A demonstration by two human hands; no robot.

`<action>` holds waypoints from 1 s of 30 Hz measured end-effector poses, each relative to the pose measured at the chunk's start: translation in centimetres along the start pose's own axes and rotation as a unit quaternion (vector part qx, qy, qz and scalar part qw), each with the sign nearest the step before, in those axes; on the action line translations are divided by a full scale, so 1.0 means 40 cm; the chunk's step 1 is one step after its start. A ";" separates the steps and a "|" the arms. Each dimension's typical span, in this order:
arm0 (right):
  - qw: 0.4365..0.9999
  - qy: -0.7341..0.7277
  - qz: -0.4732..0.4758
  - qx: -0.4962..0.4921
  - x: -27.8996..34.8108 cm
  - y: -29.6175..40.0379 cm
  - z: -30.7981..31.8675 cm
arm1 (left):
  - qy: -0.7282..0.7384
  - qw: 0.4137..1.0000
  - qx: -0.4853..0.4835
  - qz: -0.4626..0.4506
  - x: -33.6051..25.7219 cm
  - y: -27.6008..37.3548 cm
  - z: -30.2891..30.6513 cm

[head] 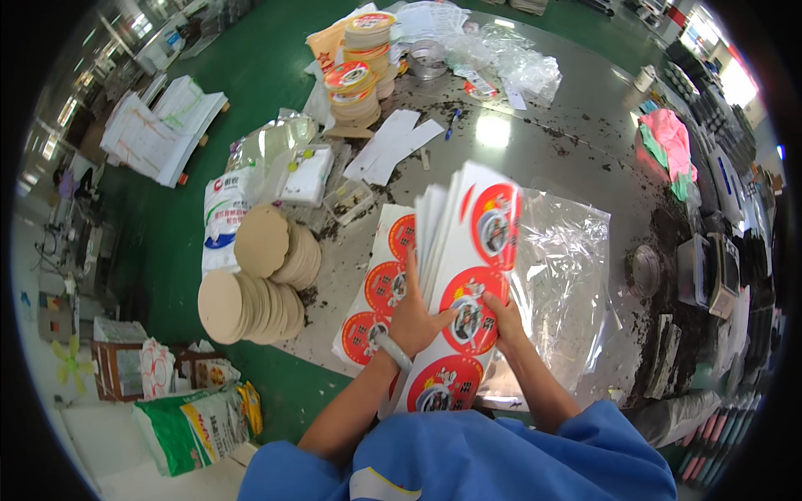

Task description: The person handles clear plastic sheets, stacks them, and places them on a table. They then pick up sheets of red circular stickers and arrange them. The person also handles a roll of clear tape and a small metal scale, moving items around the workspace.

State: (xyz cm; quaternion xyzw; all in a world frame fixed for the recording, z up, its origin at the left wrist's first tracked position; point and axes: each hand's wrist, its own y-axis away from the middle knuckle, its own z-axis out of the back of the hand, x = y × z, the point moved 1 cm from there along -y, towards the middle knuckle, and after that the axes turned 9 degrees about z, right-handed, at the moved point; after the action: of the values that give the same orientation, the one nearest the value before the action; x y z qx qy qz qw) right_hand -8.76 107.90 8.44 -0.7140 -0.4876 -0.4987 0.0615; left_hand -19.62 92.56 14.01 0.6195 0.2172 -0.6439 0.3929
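A thick stack of white sheets (471, 269) printed with red round labels stands tilted on edge in front of my body. My left hand (416, 319) grips its left side, with the thumb over the front sheet and the fingers spread along the back. At the right edge, my right hand (506, 320) pinches the stack with its thumb on a red label. Behind my left hand, another sheet of red round labels (383, 285) lies on the table. A clear plastic film (564, 269) lies beside my right hand. The sheets' far edges are blurred.
Stacks of round cardboard discs (222, 307) stand at the table's left edge. Farther back are piles of labelled discs (351, 78), white paper strips (395, 147), a blue pen (453, 124) and crumpled clear plastic (526, 62). Dark crumbs dirty the grey table (545, 160). Pink cloth (667, 141) lies right.
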 end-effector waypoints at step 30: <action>0.547 0.735 0.396 -0.060 -0.281 -0.112 -0.206 | 0.385 0.859 -0.036 0.334 0.845 0.057 1.191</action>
State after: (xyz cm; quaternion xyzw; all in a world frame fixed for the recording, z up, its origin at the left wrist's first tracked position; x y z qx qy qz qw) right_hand -17.84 98.34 2.04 -0.2214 0.0911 -0.8025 0.5465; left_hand -45.17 46.66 -11.67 0.8388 0.1542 -0.1757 0.4917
